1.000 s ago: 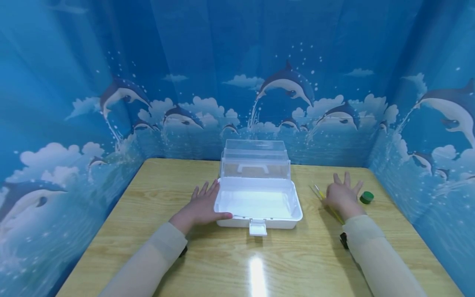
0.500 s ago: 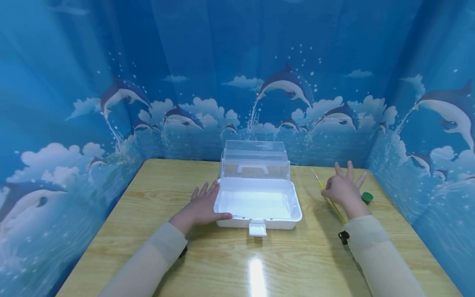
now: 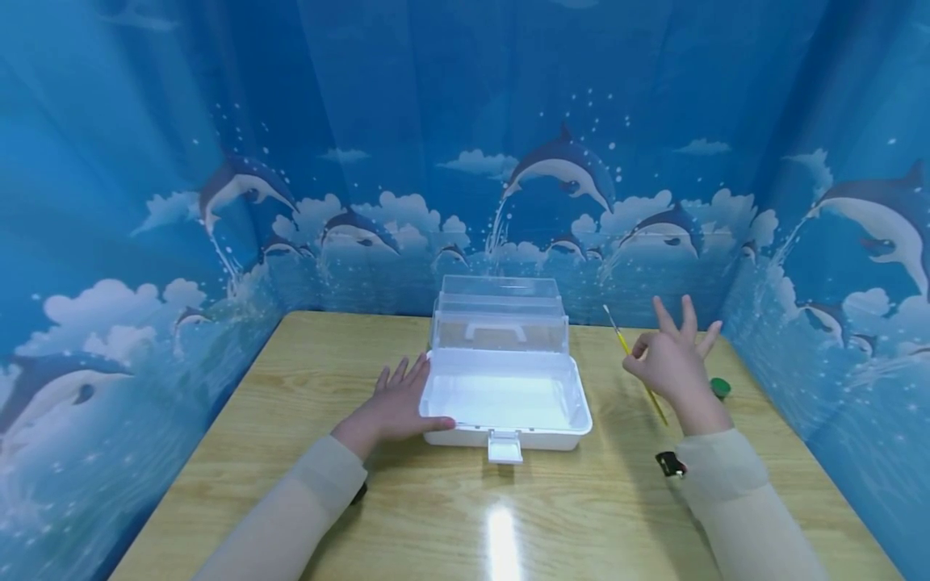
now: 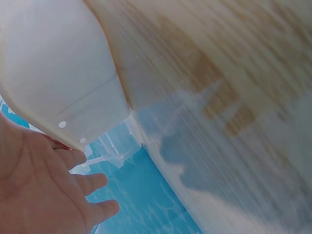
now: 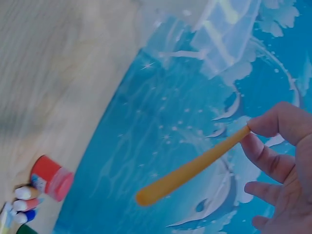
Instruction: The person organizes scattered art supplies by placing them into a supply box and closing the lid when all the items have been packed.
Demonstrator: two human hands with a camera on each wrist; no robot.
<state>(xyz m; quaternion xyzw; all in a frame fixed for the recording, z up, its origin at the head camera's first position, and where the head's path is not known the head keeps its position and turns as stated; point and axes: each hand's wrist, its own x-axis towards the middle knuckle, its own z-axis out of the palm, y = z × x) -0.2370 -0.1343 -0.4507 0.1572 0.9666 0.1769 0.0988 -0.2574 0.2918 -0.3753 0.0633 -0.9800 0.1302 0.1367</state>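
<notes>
A white plastic storage box [image 3: 508, 391] stands on the table, its clear lid [image 3: 501, 311] raised at the back and its latch [image 3: 504, 446] hanging at the front. My left hand [image 3: 392, 410] rests against the box's left side with fingers straight and thumb over the front rim. In the left wrist view its palm shows beside the box wall [image 4: 63, 68]. To the right of the box, my right hand [image 3: 676, 367] pinches a slim paintbrush [image 5: 195, 165] with a yellow handle between thumb and forefinger. The other fingers are spread. The brush points its pale tip up toward the back.
Right of my right hand sits a small green pot [image 3: 720, 388]. The right wrist view shows a red jar [image 5: 51, 178] and several small capped tubes or markers [image 5: 25, 204] on the table. A blue dolphin-print curtain [image 3: 465, 161] surrounds the back and sides of the table.
The right hand has lifted the paintbrush off the table, moving slightly up and toward the back. The left hand and the box stay where they were.
</notes>
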